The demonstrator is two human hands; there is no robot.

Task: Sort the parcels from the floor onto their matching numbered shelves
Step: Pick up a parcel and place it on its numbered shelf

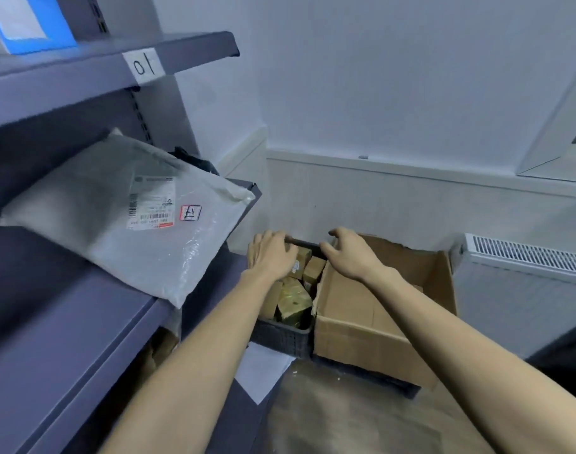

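A dark plastic crate (285, 337) on the floor holds several small brown cardboard parcels (293, 306). My left hand (271, 255) reaches over the crate's far left end, fingers curled down over its rim and the parcels. My right hand (350, 253) has its fingers bent over the crate's far rim, next to an open cardboard box (375, 309). What either hand holds is hidden. A grey plastic mailer bag (126, 217) with a shipping label lies on the lower shelf (83, 322). The upper shelf (67, 80) carries a tag reading 01.
A blue-and-white parcel (24, 21) sits on the upper shelf at top left. A white sheet (260, 371) lies on the floor beside the crate. A white radiator (526, 283) stands at the right wall. Bare floor (345, 417) lies in front.
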